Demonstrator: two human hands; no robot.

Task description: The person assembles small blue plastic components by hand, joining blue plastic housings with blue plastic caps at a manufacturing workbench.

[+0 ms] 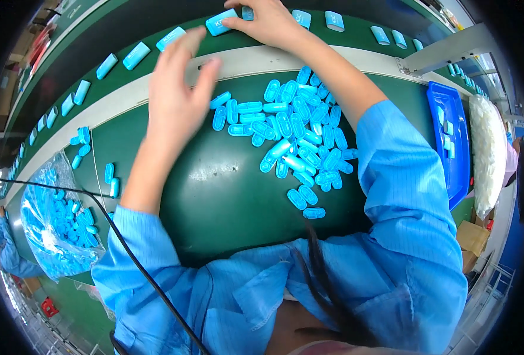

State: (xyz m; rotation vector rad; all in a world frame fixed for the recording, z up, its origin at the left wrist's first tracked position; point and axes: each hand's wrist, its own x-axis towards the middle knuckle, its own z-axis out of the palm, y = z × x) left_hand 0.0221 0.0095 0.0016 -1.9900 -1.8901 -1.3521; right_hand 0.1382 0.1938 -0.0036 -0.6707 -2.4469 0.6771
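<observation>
My right hand (268,21) reaches across to the far conveyor belt (126,29) and pinches a small light-blue rectangular part (222,22) lying there. My left hand (176,89) hovers with fingers spread and nothing in it, above the pale strip between the belt and the green table (214,189), near another blue part (171,38). A heap of several oval blue plastic shells (300,136) lies on the table just right of my left hand and under my right forearm.
A row of blue parts rides the belt from left (81,92) to right (380,34). A clear bag of blue shells (58,222) sits at lower left, a blue tray (451,142) and a white bag (489,154) at right. A black cable (126,254) crosses my left sleeve.
</observation>
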